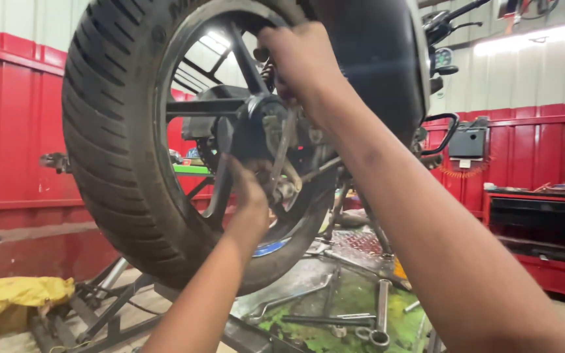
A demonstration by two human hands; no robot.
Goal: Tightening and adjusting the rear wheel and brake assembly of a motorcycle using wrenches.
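Both bare forearms reach up to the hub of the raised black motorcycle rear wheel with its treaded rubber tyre [109,144]: the left hand [248,196] presses at the lower hub, its grip hidden, and the right hand [299,62] closes around a worn metal wrench [281,153] hanging over the axle. Should the wrench slip off the fastener, knuckles could strike the spokes. Long steel spanners [380,314] lying on the green-stained lift platform [308,336] below could be kicked off.

The wheel [165,131] stands raised before me on the lift [119,304]; my left hand [248,196] sits below its hub [266,127], my right hand [299,62] above (wrenches [361,320] lie on the floor beneath, right).
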